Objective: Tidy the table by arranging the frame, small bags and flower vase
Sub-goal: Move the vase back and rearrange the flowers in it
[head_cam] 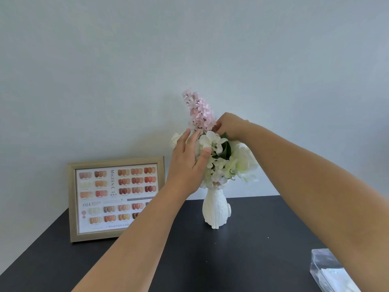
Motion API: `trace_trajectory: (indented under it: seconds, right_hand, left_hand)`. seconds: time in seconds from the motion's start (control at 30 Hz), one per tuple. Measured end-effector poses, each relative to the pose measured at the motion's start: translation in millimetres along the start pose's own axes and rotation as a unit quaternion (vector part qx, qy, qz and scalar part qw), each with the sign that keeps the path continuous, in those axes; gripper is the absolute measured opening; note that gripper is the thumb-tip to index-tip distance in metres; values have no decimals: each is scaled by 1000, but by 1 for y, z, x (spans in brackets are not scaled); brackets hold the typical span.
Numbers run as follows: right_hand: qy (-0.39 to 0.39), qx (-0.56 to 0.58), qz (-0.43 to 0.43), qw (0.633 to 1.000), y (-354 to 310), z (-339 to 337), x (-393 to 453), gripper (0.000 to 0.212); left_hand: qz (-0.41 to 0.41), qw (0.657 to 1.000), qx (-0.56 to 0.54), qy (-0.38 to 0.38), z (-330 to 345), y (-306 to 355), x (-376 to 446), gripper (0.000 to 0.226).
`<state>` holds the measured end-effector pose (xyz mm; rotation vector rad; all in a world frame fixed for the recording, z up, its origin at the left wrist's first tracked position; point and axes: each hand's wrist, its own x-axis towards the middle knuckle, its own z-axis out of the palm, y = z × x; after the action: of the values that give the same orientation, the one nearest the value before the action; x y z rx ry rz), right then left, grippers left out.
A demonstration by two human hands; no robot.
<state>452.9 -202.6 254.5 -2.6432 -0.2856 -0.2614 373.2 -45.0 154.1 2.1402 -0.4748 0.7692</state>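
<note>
A white ribbed flower vase (216, 209) stands on the black table (242, 260) near the wall. It holds white flowers (223, 165) and a tall pink flower spike (199, 111). My left hand (188, 163) lies against the left side of the white blooms, fingers spread, thumb on a petal. My right hand (228, 125) pinches the base of the pink spike from the right. A gold frame (115, 199) with a nail colour chart stands upright to the vase's left. A small clear bag (330, 270) lies at the table's right front.
A plain pale wall (189, 49) rises directly behind the table. The table's left edge (35, 241) runs diagonally just left of the frame. My two forearms cross the dark table top in front of the vase.
</note>
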Motion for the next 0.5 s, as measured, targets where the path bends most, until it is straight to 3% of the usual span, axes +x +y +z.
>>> trace_trajectory:
  seconds: [0.27,0.4,0.5]
  right_hand:
    - [-5,53,-19,998,3,-5,-2,47]
    - [7,12,13,1000,12,0,-2,36]
    - [5,67,-4,998,16,-11,-7,29]
  left_hand:
    - [-9,1000,-8,6,1,-7,0,69]
    - [-24,999,-22,10,1,-8,-3,75]
    - [-15,999,-40,8,-4,-7,-4,78]
